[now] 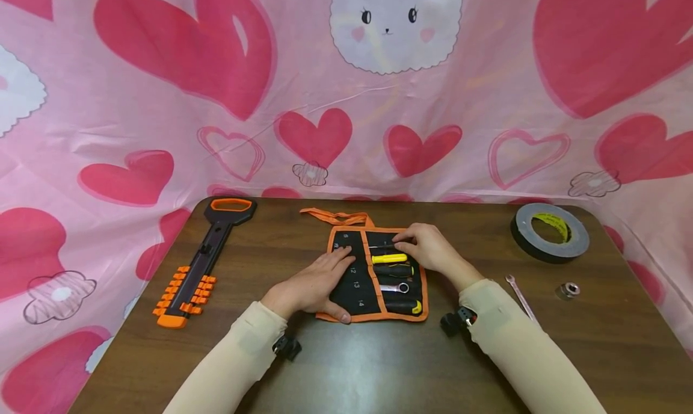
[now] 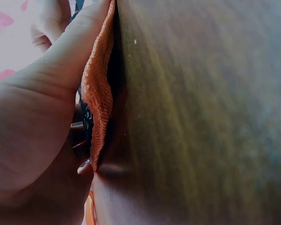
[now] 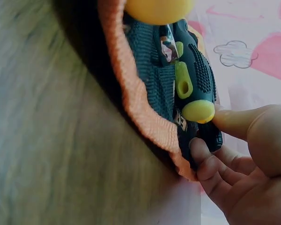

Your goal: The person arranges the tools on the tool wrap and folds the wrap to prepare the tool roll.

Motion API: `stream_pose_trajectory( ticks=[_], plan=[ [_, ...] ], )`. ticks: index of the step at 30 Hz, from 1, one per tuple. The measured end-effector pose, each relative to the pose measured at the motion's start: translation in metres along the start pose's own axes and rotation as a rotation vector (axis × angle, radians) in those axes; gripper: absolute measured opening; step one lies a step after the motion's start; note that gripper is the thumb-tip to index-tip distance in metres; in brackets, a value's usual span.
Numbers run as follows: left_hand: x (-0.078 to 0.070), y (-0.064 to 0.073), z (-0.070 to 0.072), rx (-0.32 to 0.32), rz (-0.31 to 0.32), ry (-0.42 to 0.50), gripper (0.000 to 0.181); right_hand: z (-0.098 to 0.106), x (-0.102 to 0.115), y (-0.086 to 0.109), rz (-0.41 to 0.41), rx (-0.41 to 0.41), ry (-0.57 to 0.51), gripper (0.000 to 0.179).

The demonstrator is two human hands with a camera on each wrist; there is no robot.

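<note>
A black tool pouch point(image 1: 342, 290) with orange trim lies unfolded on the table, with numbers printed on its left half. My left hand point(image 1: 314, 284) rests on that half with fingers spread, its thumb over the lower edge. At the upper right corner, my right hand point(image 1: 430, 248) pinches a black handle point(image 3: 212, 136) between thumb and fingers; the rest of that tool is mostly hidden. Below it in the right-hand slots sit a yellow-handled tool point(image 1: 390, 259), a black-and-yellow handle point(image 1: 395, 271), a ring spanner point(image 1: 400, 287) and another black handle with a yellow end point(image 1: 403, 307).
An orange strap point(image 1: 338, 218) trails from the pouch's top. At left lies a black-and-orange rack point(image 1: 203, 260) with orange clips. On the right are a roll of grey tape point(image 1: 525, 227), a small spanner point(image 1: 521, 296) partly behind the right sleeve, and a metal socket point(image 1: 570, 290).
</note>
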State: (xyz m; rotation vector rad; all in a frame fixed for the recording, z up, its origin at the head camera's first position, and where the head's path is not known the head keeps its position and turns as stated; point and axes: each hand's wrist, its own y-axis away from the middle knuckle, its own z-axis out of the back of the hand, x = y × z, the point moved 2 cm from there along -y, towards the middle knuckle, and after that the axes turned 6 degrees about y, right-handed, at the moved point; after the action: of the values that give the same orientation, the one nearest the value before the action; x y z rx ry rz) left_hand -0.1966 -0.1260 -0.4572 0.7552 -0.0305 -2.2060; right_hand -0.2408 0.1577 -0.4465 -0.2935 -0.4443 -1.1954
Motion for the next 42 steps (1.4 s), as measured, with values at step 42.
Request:
stream_pose_trajectory(
  ticks=[42],
  plan=[
    [-0.001, 0.0, -0.001, -0.004, 0.05, 0.099, 0.129, -0.006, 0.022, -0.016, 0.032, 0.056, 0.006, 0.02]
  ],
)
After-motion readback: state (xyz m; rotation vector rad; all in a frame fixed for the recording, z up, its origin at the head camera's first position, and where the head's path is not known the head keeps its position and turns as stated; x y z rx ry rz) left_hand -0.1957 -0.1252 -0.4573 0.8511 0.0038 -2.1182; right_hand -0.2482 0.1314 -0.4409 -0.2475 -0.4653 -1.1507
